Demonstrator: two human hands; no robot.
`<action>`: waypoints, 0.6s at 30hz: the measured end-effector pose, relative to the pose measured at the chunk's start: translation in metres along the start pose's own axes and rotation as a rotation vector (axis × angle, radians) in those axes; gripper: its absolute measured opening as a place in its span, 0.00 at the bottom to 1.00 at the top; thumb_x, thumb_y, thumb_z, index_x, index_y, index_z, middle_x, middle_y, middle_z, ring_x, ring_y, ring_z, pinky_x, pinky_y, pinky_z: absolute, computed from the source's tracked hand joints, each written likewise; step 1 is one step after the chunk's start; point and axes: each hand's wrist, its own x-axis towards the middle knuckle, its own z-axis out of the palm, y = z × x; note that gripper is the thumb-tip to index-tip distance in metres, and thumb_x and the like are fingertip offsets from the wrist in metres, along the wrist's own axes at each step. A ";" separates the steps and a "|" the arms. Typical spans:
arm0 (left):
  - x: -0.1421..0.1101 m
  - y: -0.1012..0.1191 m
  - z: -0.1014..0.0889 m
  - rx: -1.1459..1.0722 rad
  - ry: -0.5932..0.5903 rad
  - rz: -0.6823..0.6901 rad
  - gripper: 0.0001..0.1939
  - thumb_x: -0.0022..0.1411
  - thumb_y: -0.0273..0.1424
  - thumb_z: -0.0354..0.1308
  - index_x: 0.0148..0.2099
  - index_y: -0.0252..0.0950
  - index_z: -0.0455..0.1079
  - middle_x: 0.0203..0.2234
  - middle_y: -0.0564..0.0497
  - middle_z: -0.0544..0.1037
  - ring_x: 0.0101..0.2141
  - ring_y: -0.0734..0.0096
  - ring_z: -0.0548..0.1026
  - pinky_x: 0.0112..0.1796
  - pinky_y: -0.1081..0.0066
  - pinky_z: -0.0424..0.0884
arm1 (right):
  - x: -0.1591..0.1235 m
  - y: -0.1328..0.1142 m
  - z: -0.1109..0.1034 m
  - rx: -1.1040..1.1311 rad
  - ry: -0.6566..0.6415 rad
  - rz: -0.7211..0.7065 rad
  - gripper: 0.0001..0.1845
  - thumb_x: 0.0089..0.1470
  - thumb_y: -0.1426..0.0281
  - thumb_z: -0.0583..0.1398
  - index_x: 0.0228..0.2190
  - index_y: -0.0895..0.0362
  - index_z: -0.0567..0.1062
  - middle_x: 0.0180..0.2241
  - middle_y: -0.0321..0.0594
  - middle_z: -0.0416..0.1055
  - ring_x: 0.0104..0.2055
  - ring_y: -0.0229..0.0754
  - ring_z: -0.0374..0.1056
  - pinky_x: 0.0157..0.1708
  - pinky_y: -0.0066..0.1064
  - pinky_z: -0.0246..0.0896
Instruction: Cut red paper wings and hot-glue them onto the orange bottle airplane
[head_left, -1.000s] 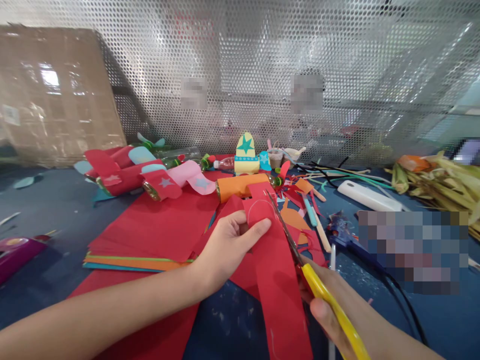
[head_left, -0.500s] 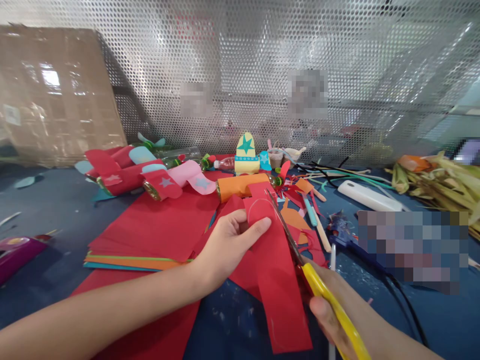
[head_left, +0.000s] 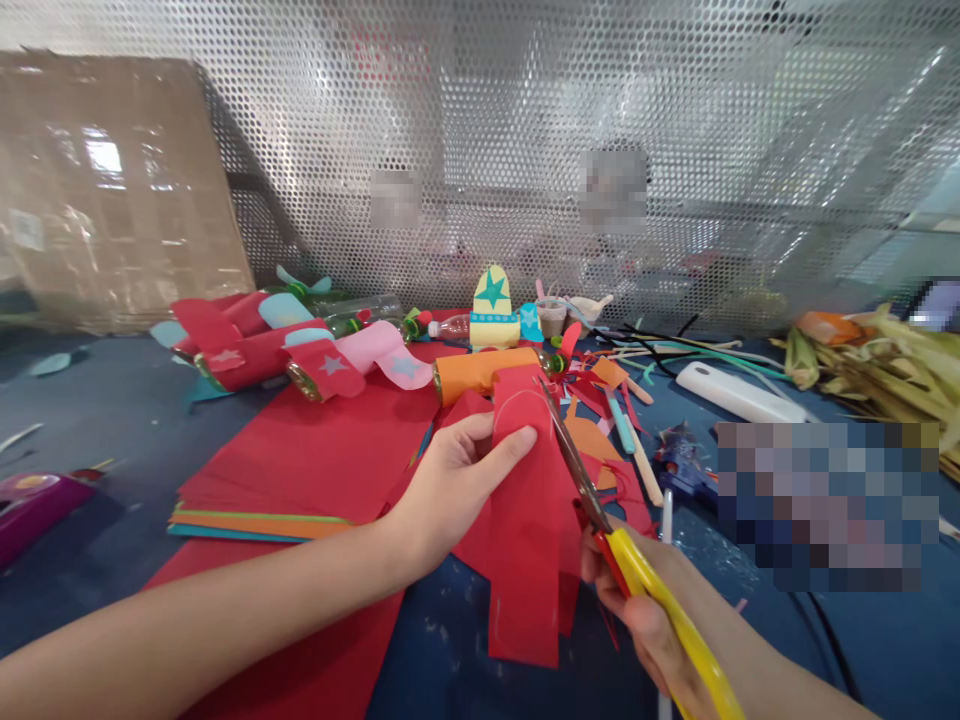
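Note:
My left hand (head_left: 454, 478) pinches the top of a long red paper strip (head_left: 529, 520) that hangs down over the blue table. A pale curved line is drawn near the strip's upper end. My right hand (head_left: 652, 610) grips yellow-handled scissors (head_left: 600, 520), whose blades run up along the strip's right edge to its top. Both hands are closed on what they hold.
A stack of red, orange and blue paper sheets (head_left: 300, 470) lies to the left. Paper-covered bottle planes (head_left: 262, 350) and an orange tube (head_left: 480, 370) sit behind. Scraps, sticks, a glue gun (head_left: 682, 465), a white case (head_left: 739, 393) and dried leaves (head_left: 877, 365) lie to the right. A perforated metal screen (head_left: 525, 150) closes the back.
The red strip has swung up and left, so its lower end now hangs shorter. The scissors have shifted slightly up along its right edge.

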 end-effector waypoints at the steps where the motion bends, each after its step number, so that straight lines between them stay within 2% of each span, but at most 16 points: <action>1: 0.000 0.000 0.000 -0.002 0.001 0.000 0.08 0.57 0.35 0.63 0.37 0.37 0.77 0.28 0.52 0.82 0.28 0.71 0.78 0.33 0.72 0.75 | 0.000 0.000 0.000 0.007 0.005 0.005 0.35 0.49 0.35 0.45 0.29 0.54 0.67 0.16 0.32 0.58 0.23 0.41 0.65 0.26 0.30 0.65; 6: 0.000 -0.001 0.000 0.003 0.007 0.002 0.08 0.57 0.35 0.63 0.36 0.37 0.78 0.28 0.52 0.82 0.28 0.71 0.78 0.32 0.74 0.74 | -0.001 0.001 0.001 0.031 -0.006 0.039 0.35 0.49 0.35 0.46 0.29 0.54 0.68 0.15 0.31 0.58 0.21 0.40 0.64 0.27 0.31 0.66; 11: 0.000 0.001 0.001 -0.022 0.008 -0.002 0.09 0.58 0.35 0.63 0.40 0.37 0.78 0.29 0.51 0.82 0.29 0.70 0.79 0.32 0.74 0.74 | -0.001 0.000 0.001 0.026 0.000 0.036 0.36 0.47 0.34 0.45 0.29 0.54 0.68 0.15 0.31 0.58 0.21 0.39 0.63 0.26 0.31 0.66; 18: 0.000 0.000 0.000 -0.020 0.000 0.006 0.09 0.57 0.35 0.63 0.39 0.37 0.78 0.28 0.52 0.82 0.28 0.72 0.78 0.31 0.75 0.74 | 0.000 -0.003 0.000 -0.003 -0.009 0.049 0.36 0.47 0.34 0.45 0.28 0.54 0.67 0.17 0.32 0.59 0.18 0.36 0.56 0.20 0.28 0.59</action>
